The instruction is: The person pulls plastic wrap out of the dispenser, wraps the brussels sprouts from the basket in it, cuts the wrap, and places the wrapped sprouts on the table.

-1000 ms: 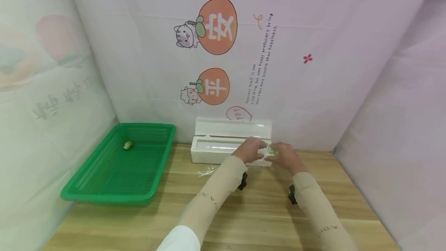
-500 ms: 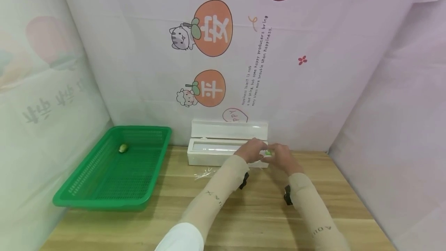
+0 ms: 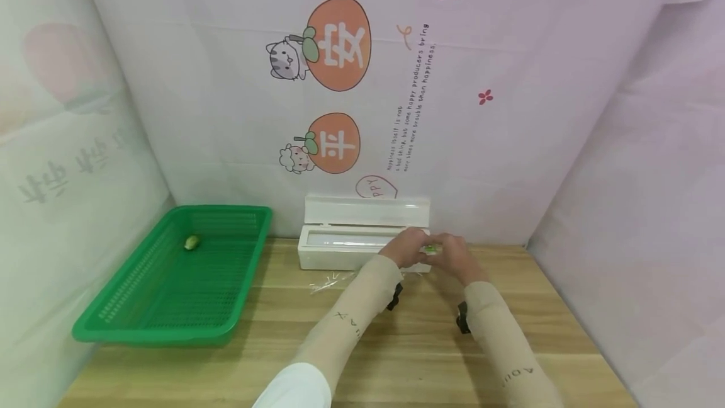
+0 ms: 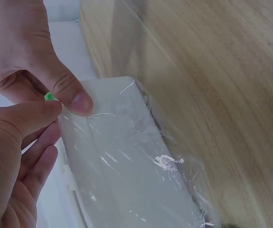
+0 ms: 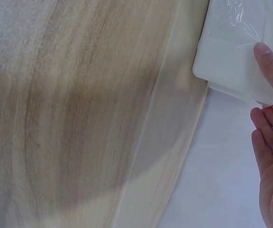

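Note:
A white cling film dispenser box (image 3: pixel 328 260) stands at the back of the table, its lid raised. In the left wrist view, clear cling film (image 4: pixel 170 161) hangs crinkled over the box's front face. My left hand (image 3: pixel 404 247) is at the box's right end, thumb and finger pinching at a small green slide cutter (image 4: pixel 50 96) on its top edge. Facing it, my right hand (image 3: pixel 455 257) grips the same end, its thumb pressing the film-covered front and its fingers behind and below the corner. The hands hide much of the cutter.
To the left stands a green plastic basket (image 3: pixel 226 326) holding a small yellow-green item (image 3: pixel 192 242). A printed cloth wall (image 3: pixel 464 162) rises right behind the box. Wood-grain table (image 3: pixel 419 357) extends in front.
My hands have come closer together at the box's right end, hiding more of the green cutter. The head view has shifted slightly, so the scene sits further left. Box and basket stay put.

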